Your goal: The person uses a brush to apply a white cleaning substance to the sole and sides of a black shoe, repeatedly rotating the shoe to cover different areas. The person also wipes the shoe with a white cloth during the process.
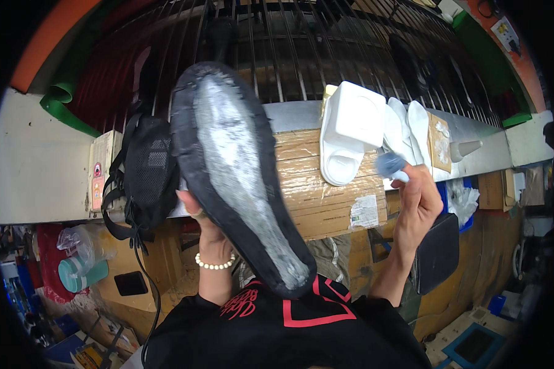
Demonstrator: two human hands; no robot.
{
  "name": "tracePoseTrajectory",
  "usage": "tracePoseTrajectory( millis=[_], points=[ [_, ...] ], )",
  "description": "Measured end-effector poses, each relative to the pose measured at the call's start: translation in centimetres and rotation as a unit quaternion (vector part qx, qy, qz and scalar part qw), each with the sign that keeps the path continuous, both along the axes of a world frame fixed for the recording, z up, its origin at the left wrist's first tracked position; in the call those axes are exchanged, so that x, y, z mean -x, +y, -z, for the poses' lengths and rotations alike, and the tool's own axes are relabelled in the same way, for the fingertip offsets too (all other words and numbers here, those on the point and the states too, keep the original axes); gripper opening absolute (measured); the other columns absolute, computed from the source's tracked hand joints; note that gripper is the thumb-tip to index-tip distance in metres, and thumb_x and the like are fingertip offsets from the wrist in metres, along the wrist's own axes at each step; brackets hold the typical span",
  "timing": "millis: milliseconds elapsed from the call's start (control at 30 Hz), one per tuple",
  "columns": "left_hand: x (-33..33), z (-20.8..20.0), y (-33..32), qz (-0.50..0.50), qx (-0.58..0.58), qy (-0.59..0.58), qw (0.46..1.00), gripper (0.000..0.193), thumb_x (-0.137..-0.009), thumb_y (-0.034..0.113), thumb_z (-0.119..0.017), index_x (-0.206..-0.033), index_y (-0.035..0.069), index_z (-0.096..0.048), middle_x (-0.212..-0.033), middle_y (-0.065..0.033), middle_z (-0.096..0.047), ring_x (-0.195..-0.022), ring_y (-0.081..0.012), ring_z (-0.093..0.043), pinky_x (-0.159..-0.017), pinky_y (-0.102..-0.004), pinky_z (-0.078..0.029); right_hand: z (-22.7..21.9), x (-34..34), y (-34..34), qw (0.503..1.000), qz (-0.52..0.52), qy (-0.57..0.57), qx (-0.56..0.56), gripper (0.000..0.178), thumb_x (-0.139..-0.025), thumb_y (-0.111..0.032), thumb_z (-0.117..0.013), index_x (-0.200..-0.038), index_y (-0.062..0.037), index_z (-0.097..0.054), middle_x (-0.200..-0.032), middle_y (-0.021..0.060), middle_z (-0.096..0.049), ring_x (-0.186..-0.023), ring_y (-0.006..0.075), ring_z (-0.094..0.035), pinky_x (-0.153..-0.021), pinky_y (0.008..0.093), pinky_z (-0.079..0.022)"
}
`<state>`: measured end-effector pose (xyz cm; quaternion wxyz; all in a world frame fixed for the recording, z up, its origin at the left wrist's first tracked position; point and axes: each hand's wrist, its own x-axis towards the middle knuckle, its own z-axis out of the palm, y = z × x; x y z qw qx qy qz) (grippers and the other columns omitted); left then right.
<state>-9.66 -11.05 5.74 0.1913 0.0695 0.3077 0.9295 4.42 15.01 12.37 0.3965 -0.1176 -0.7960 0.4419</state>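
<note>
My left hand (206, 222) is closed around the side of a black shoe upper (261, 160), which is held bottom up. A shiny silver-grey strip runs along its underside from toe to heel. Pinched in the fingers of my right hand (420, 200) is a small brush (389, 163) with a blue-grey head, slightly blurred. The brush is apart from the shoe, beside a white plastic pot (357, 114) with a small round cup at its front. Part of my left hand is hidden behind the shoe.
Cardboard (311, 200) covers the bench under the pot. White sole-shaped pieces (418, 123) and a grey cone (466, 149) lie to the right. A black mesh bag (149, 166) sits left of the shoe. Beyond runs a rack of metal bars (326, 55) with dark shoes.
</note>
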Motion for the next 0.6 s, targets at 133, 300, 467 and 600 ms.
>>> tracePoseTrajectory(
  millis=[133,300,467,600],
  points=[
    [-1.6,-0.5,0.6,0.079,-0.049,0.062,0.994,0.127,-0.074,0.089,-0.06,-0.163,0.009,-0.019,-0.163,-0.0212,-0.03,-0.147,-0.0395,-0.035,-0.121,-0.0567,-0.032,-4.9,3.1,-2.3,0.952,-0.08,-0.074,-0.287,0.026,-0.084,-0.023,-0.082,-0.109,-0.0128,-0.082,-0.077,-0.0012,-0.063,-0.068,0.0151,-0.048,-0.062,0.0301,-0.037],
    [-0.4,0.0,2.7,0.119,-0.2,0.136,0.963,0.127,-0.071,0.088,-0.066,-0.16,0.008,-0.025,-0.155,-0.0248,-0.039,-0.133,-0.0425,-0.05,-0.105,-0.0575,-0.049,-5.8,7.8,-2.4,0.94,-0.008,0.07,-0.333,0.035,-0.076,-0.013,-0.086,-0.11,-0.0155,-0.082,-0.086,0.0007,-0.063,-0.079,0.0166,-0.054,-0.068,0.0295,-0.039],
    [-0.2,-0.3,0.4,0.016,-0.171,-0.024,0.985,0.127,-0.07,0.088,-0.066,-0.157,0.003,-0.029,-0.146,-0.0347,-0.042,-0.117,-0.0453,-0.059,-0.09,-0.0559,-0.058,-4.5,5.5,-4.4,0.938,-0.165,0.079,-0.294,0.039,-0.066,-0.021,-0.092,-0.104,-0.0231,-0.084,-0.084,-0.0014,-0.063,-0.078,0.0139,-0.054,-0.068,0.03,-0.039],
    [-0.3,-1.0,0.0,0.066,-0.27,-0.011,0.96,0.125,-0.073,0.089,-0.061,-0.158,0.004,-0.028,-0.148,-0.0339,-0.041,-0.123,-0.046,-0.055,-0.099,-0.0618,-0.053,-5.5,5.8,-3.2,0.939,-0.155,0.005,-0.306,0.026,-0.077,-0.019,-0.085,-0.103,-0.0199,-0.084,-0.08,0.0002,-0.063,-0.076,0.0151,-0.054,-0.066,0.031,-0.037]
  ],
)
